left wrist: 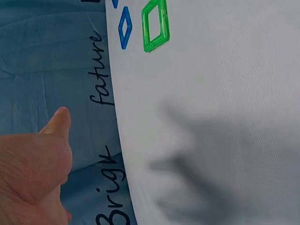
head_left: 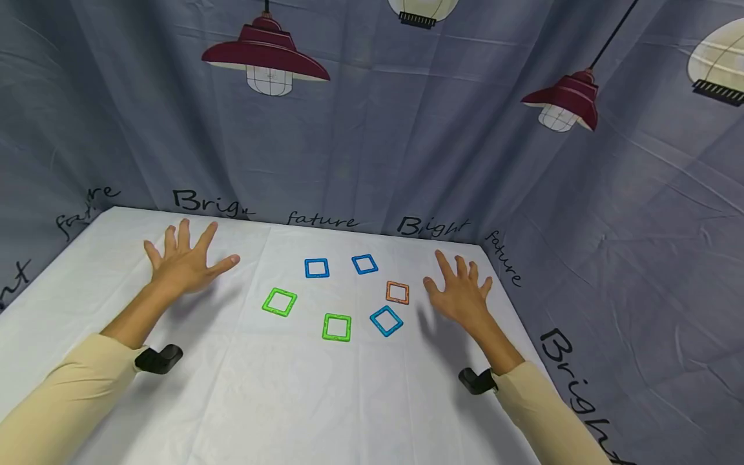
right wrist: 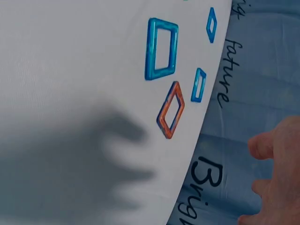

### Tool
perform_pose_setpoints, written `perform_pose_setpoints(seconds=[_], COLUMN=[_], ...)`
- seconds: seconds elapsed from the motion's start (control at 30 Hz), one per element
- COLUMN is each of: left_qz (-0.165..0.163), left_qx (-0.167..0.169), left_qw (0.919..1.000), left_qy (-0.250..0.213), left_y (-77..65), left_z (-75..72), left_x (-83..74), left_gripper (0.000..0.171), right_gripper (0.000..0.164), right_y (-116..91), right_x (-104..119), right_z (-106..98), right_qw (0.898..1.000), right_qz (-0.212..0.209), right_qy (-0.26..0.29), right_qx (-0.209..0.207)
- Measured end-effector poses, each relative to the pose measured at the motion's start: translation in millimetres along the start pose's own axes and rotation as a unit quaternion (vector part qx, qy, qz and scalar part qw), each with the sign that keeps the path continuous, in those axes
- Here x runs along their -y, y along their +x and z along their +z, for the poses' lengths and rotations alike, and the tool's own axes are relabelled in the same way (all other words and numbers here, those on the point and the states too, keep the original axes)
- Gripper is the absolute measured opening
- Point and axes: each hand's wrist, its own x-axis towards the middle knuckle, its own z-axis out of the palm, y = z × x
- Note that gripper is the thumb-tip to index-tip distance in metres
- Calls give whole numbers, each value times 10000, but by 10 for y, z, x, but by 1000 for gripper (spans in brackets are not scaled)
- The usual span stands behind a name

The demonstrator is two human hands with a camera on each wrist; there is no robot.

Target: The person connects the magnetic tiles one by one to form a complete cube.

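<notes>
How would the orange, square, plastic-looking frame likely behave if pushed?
The orange frame would probably slide rather than roll: it lies flat and is straight-sided. Its open middle suggests low weight for its size; its crisp, unbent outline hints at stiffness.

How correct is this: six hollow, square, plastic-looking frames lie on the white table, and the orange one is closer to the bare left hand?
Not fully: the orange plastic-looking square frame is closer to the right hand, as the head view shows. The rest is correct.
</notes>
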Motion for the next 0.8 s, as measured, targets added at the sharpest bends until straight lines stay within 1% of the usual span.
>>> perform_pose_setpoints(seconds=[0.23,0.33,0.47,0.63,0.7,0.8], left_qz=[127,190,319,545,672,802], left_qx=[241,317,419,765,915,1153], left_qw=[9996,9993,9985,9950,9928,9882], left_qy=[-89,-73,-124,-328,-380,-616], left_y=[-9,-23,-37,-51,-48,-42], left_z=[17,46,89,116,134,147], left_x=[-109,-185,-299,-413,-442,-481], left_gripper=[94,94,93,91,92,92], right_gripper=[73,74,74,71,69,65], right_y=[-2,-23,-52,-71,-76,-81], right_x=[139,207,290,432,498,571], right_z=[37,59,96,132,142,168], right_qw=[9999,9995,9976,9919,9885,9821], right_qz=[-71,-172,-363,-592,-580,-482], right_qy=[66,223,576,1113,1379,1797], right_qx=[93,149,154,160,214,294])
